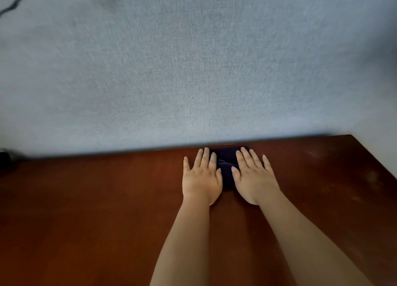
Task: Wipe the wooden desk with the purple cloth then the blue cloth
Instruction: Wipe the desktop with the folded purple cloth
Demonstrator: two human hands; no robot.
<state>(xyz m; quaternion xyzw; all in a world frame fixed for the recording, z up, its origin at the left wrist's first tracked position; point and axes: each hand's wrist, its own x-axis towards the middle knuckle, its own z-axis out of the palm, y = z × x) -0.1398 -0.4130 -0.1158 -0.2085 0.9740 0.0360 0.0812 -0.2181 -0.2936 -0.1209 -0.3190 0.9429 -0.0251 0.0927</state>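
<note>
Both palms flat: left hand (200,176), right hand (253,178), fingers spread, pressing dark purple cloth (226,169) at far edge of wooden desk (107,210). Best kept flat, pressure even, long overlapping strokes. Blue cloth unseen.

Pale blue-grey textured wall (193,66) behind, dimmer toward the right edge. Black cable (15,5) across the upper left corner. Dark blurred object (4,156) far left.

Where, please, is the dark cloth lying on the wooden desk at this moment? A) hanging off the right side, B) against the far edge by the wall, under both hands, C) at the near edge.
B: the dark cloth sits at the desk's far edge, with left hand and right hand pressing it flat.
</note>
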